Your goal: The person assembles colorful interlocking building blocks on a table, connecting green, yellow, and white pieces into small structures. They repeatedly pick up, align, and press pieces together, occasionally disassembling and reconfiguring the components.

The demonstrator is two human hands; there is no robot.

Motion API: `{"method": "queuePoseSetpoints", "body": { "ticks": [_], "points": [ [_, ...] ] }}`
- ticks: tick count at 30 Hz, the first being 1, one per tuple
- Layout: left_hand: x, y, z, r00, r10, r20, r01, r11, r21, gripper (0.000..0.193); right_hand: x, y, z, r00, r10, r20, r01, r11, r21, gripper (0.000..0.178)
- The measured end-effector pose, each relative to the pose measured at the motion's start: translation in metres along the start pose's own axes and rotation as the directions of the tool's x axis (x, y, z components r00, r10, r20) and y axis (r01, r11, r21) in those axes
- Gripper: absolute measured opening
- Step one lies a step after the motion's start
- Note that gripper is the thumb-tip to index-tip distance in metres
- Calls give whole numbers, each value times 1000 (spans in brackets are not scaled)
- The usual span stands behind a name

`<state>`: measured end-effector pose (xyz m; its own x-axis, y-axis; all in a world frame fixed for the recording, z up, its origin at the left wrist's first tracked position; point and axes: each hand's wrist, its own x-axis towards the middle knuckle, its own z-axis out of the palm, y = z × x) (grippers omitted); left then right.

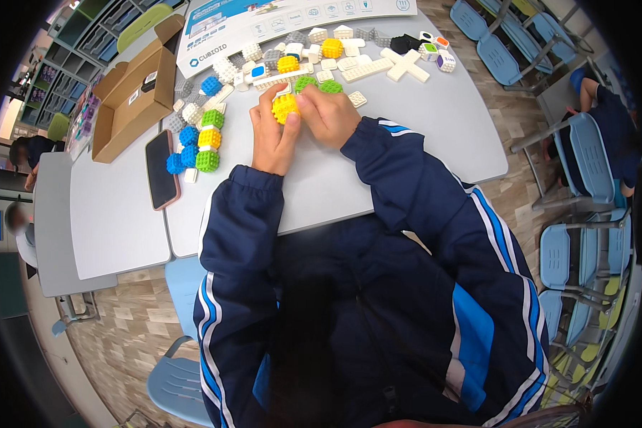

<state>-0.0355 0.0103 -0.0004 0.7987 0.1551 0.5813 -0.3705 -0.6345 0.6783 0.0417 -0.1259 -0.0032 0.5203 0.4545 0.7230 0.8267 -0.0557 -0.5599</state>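
Over the near part of the table, a yellow studded cube block (284, 108) is held between my two hands. My left hand (269, 143) grips it from the left, thumb and fingers closed round it. My right hand (331, 118) is closed too, its curled fingers and thumb pressed to the block's right side. A small white piece (284, 90) shows just beyond the block; whether it is joined to it I cannot tell. Two green studded blocks (330, 86) lie just past my right hand. White flat connector plates (357, 98) lie to their right.
Left of my hands stands a joined row of green, yellow and blue blocks (210, 139), beside a phone (162, 170). An open cardboard box (132, 107) sits farther left. Loose blocks, a white cross-shaped piece (406, 66) and a large printed box (278, 25) lie at the back.
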Motion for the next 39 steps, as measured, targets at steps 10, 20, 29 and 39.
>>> {"method": "queuePoseSetpoints", "body": {
  "ticks": [10,20,29,39],
  "points": [
    [-4,7,0,991,-131,12,129,948,-293,34,-5,-1,10,995,51,88,-63,987,145,29],
    [-3,2,1,988,-157,12,151,921,-360,39,-3,-1,6,985,137,106,-155,970,187,32],
    [7,-9,8,998,-7,61,-12,955,297,38,17,24,-12,952,-28,-305,-51,968,-248,23],
    [7,-14,12,995,48,86,-63,984,169,58,5,44,1,975,132,-178,-195,890,-413,41]
  ]
}}
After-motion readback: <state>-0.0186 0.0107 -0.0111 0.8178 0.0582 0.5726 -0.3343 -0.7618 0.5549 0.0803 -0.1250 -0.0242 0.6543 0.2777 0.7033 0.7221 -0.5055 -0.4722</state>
